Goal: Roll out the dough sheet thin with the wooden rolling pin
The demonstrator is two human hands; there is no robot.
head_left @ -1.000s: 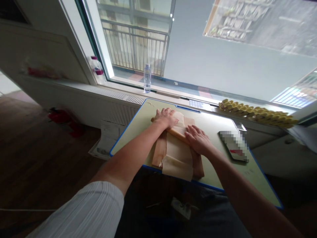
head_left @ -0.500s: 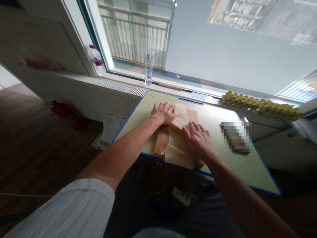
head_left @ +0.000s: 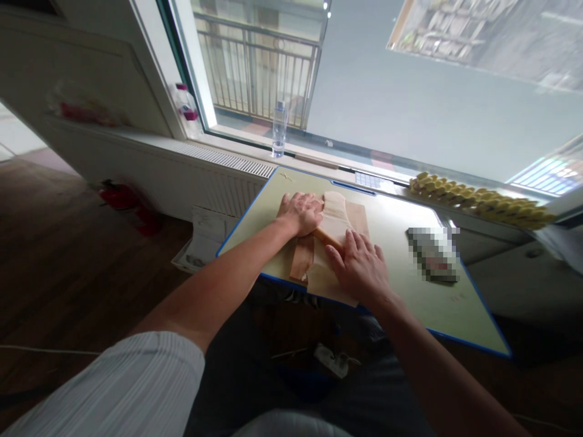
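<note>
The left hand (head_left: pixel 300 214) lies over 1 end of a rolling pin (head_left: pixel 328 240), fingers spread and slightly bent; the right hand (head_left: pixel 363 267) covers the other, fingers nearly straight, neither visibly wrapped round it. The pin crosses a pale sheet (head_left: pixel 336 209) on a wooden board (head_left: pixel 301 258) atop the bench (head_left: pixel 394 237).

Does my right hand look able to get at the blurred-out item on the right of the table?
Likely yes: only tabletop shows between the right hand and the blurred-out item. The hand would first have to leave the rolling pin, which it appears to rest on.
</note>
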